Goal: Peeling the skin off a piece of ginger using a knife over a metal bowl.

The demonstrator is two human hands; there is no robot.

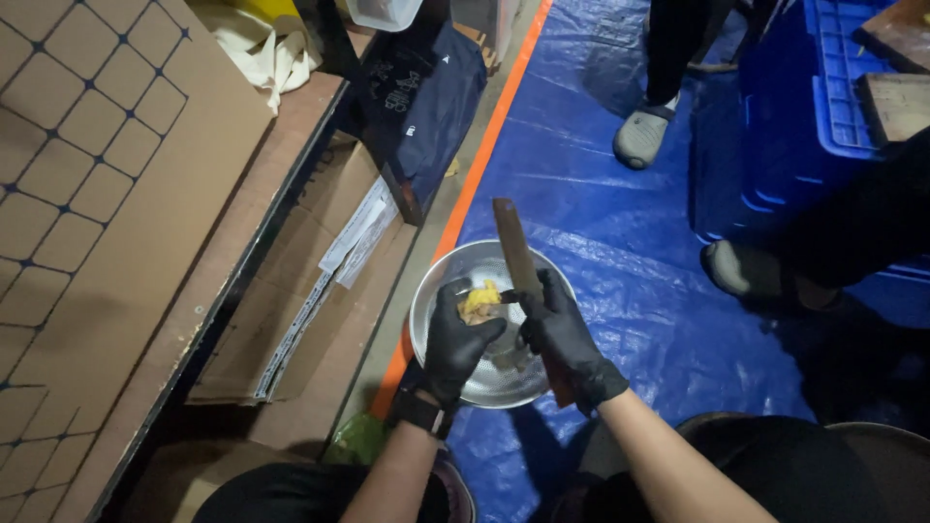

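Black gloves cover both of the person's hands, which meet over a round metal bowl [441, 320] resting on a blue tarpaulin [620, 242] spread across the floor. The left hand [455, 344] is curled around a yellowish piece of food [480, 298], fingers wrapped under and beside it, holding it above the bowl's middle; a dark band sits at that wrist. The right hand [565, 334] is closed on the lower part of a long cleaver-like knife [516, 252], whose dull, brownish blade rises from the fist toward the far rim of the bowl and past it. The blade's edge lies against the yellow piece, just beside the left fingertips. What the food is cannot be told for sure; it looks peeled or cut, pale yellow with a darker patch.

The bowl sits close to the tarpaulin's left edge, where an orange strip [484, 136] runs along the border. Beyond that edge lie flattened cardboard sheets [320, 291] with a white label, and a dark bag [426, 107] leans further back. On the tarpaulin's far right side stands a blue plastic crate [775, 116]. Two grey slip-on shoes belong to other people: one [642, 134] near the far edge, another [751, 271] beside the crate.
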